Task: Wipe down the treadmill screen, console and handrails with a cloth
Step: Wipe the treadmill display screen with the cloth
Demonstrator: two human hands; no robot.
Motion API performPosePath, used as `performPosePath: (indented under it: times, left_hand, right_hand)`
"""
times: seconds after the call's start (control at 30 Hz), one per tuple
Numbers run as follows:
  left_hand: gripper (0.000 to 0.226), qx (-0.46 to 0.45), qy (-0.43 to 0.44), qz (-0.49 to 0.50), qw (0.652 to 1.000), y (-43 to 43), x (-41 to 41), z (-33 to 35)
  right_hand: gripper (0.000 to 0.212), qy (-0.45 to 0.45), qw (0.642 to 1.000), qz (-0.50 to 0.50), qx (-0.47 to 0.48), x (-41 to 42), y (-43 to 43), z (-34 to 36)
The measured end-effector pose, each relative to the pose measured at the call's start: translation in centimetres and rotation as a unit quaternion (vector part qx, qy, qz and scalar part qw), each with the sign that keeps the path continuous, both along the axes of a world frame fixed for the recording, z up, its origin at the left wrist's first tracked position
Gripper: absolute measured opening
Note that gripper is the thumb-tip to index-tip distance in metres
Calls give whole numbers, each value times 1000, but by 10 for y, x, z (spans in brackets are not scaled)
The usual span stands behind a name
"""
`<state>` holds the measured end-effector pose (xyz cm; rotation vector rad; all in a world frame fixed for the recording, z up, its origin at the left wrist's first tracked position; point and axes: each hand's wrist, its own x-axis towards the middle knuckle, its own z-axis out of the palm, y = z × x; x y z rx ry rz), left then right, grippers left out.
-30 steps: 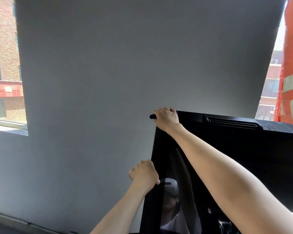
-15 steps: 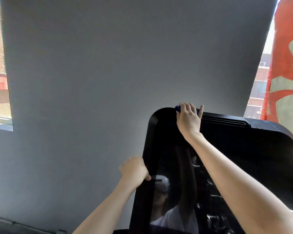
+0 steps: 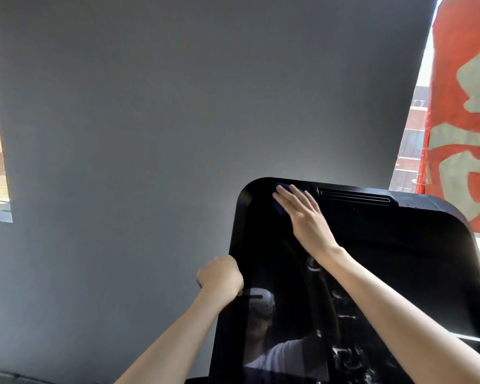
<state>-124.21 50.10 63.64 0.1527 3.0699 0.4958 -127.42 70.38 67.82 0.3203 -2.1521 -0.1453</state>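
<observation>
The right hand [image 3: 305,217], fingers flat, presses the cloth [image 3: 279,190] at the screen [image 3: 399,273] top left corner; sweep evenly while the left hand [image 3: 219,275], fingers curled, grips its edge.

The bare right arm reaches up and forward from the lower right with its wrist nearly straight. The right hand [image 3: 305,217] lies flat, fingers straight and close together, pressing a small dark blue cloth [image 3: 279,207] beneath the fingertips. The bare left arm rises from the bottom centre. The left hand [image 3: 220,276] is curled into a fist, back of the hand toward the camera, gripping the left edge of the glossy black treadmill screen [image 3: 385,259].
</observation>
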Motion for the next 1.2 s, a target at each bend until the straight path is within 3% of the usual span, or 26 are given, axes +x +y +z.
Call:
performPosePath:
  times: [0.13,0.27,0.4,0.5,0.63,0.83,1.0,1.2]
  left_hand:
    - [21,2,10,-10,1000,-1,-2,0]
    - [29,-35,1,-20,999,-1,-1,3]
    - [39,-126,-42,-31,991,2,-1,16]
    - [34,-167,40,-38,984,13,6,35]
    - [42,-65,195,-76,976,39,10,63]
    - [50,121,287,-249,917,85,2,81]
    - [66,104,257,-342,898,122,5,91]
    - [65,29,259,-345,902,152,-2,97]
  right_hand:
    - [46,1,995,-52,-83,-3,-7,43]
    - [43,-8,987,-89,-133,-8,-17,66]
    - [37,-29,988,-125,-88,-6,9,60]
    - [32,-59,989,-95,-98,-6,28,56]
    - [36,-51,971,-141,-185,4,56,67]
    - [40,-76,952,-219,-199,34,122,67]
    - [42,-71,943,-223,-236,21,115,68]
    - [36,-55,979,-75,-181,40,142,58]
